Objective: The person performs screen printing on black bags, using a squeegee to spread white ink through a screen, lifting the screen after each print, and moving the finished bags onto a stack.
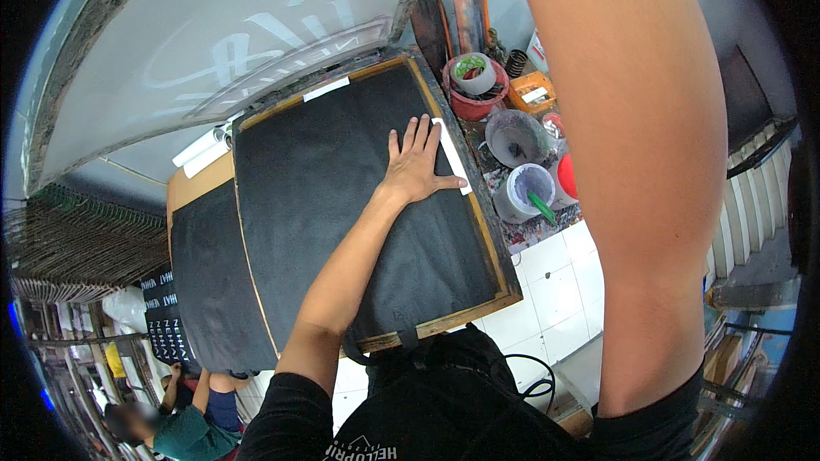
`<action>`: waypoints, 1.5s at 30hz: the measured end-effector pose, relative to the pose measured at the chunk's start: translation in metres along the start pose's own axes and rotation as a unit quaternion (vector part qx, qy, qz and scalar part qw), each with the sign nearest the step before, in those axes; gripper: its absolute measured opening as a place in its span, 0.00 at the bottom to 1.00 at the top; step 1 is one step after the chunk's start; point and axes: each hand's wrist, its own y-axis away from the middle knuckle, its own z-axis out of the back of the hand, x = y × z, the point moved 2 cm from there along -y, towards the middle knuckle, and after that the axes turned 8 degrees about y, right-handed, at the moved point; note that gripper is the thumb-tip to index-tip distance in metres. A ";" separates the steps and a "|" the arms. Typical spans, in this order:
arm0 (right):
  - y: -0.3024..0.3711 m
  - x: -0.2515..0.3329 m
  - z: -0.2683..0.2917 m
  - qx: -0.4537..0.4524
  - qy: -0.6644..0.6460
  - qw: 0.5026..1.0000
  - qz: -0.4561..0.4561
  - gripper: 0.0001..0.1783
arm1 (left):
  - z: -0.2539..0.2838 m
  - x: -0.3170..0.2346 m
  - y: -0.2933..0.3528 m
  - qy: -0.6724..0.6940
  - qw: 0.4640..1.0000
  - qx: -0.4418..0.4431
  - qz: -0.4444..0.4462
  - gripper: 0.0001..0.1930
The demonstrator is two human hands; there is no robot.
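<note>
My left hand [416, 162] lies flat on a black sheet [325, 205] that covers a wood-edged board [461, 321]. Its fingers are spread and hold nothing. The thumb and fingertips reach a white strip [453, 162] along the board's right side. Another white strip [326, 90] sits at the far edge. My right arm rises past the top of the view, so its hand is hidden. Beyond the board, a large framed screen [256, 43] with pale script stands tilted up.
At the right are a red basin [475, 105] with a tape roll [472, 73], a grey bowl [515, 138], a white tub [523, 194] with a green-handled tool [541, 207], and an orange box [533, 92]. White rolls [202, 151] lie at left. Lower left, a person [192, 431] sits near a rack.
</note>
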 end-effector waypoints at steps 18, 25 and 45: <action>0.002 -0.006 -0.001 0.011 -0.002 1.000 0.004 0.24 | 0.071 0.125 -0.052 -0.022 0.964 -0.044 0.263 0.65; 0.002 -0.007 0.000 0.011 -0.004 1.000 0.005 0.24 | 0.071 0.125 -0.051 -0.019 0.962 -0.040 0.271 0.66; 0.007 -0.001 0.002 0.007 -0.004 1.000 0.008 0.23 | 0.022 0.008 -0.007 -0.025 0.995 -0.049 -0.080 0.42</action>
